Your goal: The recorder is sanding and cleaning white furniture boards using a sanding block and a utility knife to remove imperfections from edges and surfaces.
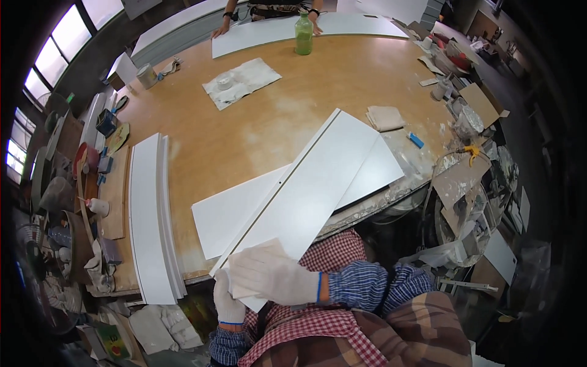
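A long white board (306, 177) with a dark groove along one edge lies slantwise, its near end jutting past the table edge toward me. It rests across a second white board (241, 211). My right hand (278, 278), in a white knit glove, presses a folded cream cloth (267, 246) onto the near end of the upper board. My left hand (228, 303), gloved too, grips the corner of that end from the left; its fingers are partly hidden by the board and cloth.
Stacked white boards (150, 214) lie at the left. A folded cloth (385, 118) and a blue lighter-like object (416, 140) sit at the right. Farther off are a white sheet (251, 79) and a green bottle (304, 35). Another person's hands (220, 29) rest by a far board (351, 25).
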### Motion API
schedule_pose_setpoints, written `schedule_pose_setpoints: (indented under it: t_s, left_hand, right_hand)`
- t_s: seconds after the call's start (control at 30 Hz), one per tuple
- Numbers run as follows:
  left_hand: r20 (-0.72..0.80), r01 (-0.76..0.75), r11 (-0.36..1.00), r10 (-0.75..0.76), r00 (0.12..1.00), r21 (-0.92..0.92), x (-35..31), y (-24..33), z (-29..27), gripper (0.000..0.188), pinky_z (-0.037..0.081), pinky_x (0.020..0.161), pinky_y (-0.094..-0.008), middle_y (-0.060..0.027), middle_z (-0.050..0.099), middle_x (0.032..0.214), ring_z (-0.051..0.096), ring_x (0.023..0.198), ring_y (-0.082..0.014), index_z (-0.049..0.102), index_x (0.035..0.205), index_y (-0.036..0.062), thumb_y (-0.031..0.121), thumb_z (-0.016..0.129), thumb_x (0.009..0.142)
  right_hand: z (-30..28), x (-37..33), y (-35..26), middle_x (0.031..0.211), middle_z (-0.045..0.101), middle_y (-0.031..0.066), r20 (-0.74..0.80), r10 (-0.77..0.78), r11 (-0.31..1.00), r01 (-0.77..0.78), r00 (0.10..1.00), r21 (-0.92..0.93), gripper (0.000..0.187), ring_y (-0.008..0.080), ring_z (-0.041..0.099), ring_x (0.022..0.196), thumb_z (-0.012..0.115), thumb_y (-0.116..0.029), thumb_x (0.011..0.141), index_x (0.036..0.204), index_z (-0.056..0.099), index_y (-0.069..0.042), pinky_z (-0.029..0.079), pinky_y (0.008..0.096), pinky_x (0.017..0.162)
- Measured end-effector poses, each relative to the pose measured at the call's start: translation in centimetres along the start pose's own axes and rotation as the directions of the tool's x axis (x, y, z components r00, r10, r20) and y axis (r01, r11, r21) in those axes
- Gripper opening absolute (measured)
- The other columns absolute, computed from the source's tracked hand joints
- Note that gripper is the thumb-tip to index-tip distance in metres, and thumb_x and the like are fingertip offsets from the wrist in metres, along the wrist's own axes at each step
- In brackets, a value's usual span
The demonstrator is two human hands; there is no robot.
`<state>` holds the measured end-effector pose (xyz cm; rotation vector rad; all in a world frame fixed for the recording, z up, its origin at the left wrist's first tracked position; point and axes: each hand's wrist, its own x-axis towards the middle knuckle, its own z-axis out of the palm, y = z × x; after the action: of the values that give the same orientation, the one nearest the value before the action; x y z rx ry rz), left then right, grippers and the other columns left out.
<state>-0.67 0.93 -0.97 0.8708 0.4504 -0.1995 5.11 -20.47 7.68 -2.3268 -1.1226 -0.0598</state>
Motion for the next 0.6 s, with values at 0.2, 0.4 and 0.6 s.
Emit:
schedule_pose_setpoints:
  t_s: [0.2, 0.4, 0.6]
  left_hand:
    - [0.108, 0.034, 0.997, -0.042, 0.993, 0.072, 1.3, 1.5, -2.7, 0.056, 0.059, 0.112, -0.0448, -0.0151, 0.068, 0.142, 0.069, 0.133, -0.0282, 0.052, 0.152, -0.0050, 0.039, 0.057, 0.118]
    - [-0.041, 0.026, 1.000, -0.026, 0.999, 0.001, 0.1, 1.2, -1.4, 0.054, 0.065, 0.104, -0.0466, -0.0153, 0.070, 0.137, 0.073, 0.125, -0.0297, 0.054, 0.150, -0.0046, 0.039, 0.057, 0.117]
    - [-0.001, 0.247, 0.964, -0.248, 0.969, 0.095, -3.6, 0.2, 0.0, 0.051, 0.071, 0.078, -0.0503, -0.0215, 0.070, 0.137, 0.076, 0.116, -0.0379, 0.051, 0.151, -0.0017, 0.035, 0.058, 0.116]
  right_hand:
    - [-0.7, -2.1, 8.6, 0.142, 0.066, 0.0184, -0.283, -0.006, 0.988, -0.038, 0.959, -0.150, 0.049, 0.0386, 0.058, 0.141, 0.073, -0.027, 0.091, 0.136, 0.071, -0.007, 0.042, 0.0526, 0.123]
    - [-9.4, -9.0, 24.4, 0.130, 0.066, 0.0181, -0.596, 0.361, 0.747, -0.605, 0.718, -0.276, 0.040, 0.0430, 0.056, 0.130, 0.067, -0.027, 0.099, 0.132, 0.070, -0.006, 0.040, 0.0560, 0.119]
    - [-5.6, -4.8, 18.1, 0.116, 0.064, 0.0175, -0.578, 0.177, 0.821, -0.443, 0.797, -0.359, 0.025, 0.0406, 0.060, 0.118, 0.066, -0.019, 0.095, 0.118, 0.071, -0.008, 0.046, 0.0537, 0.108]
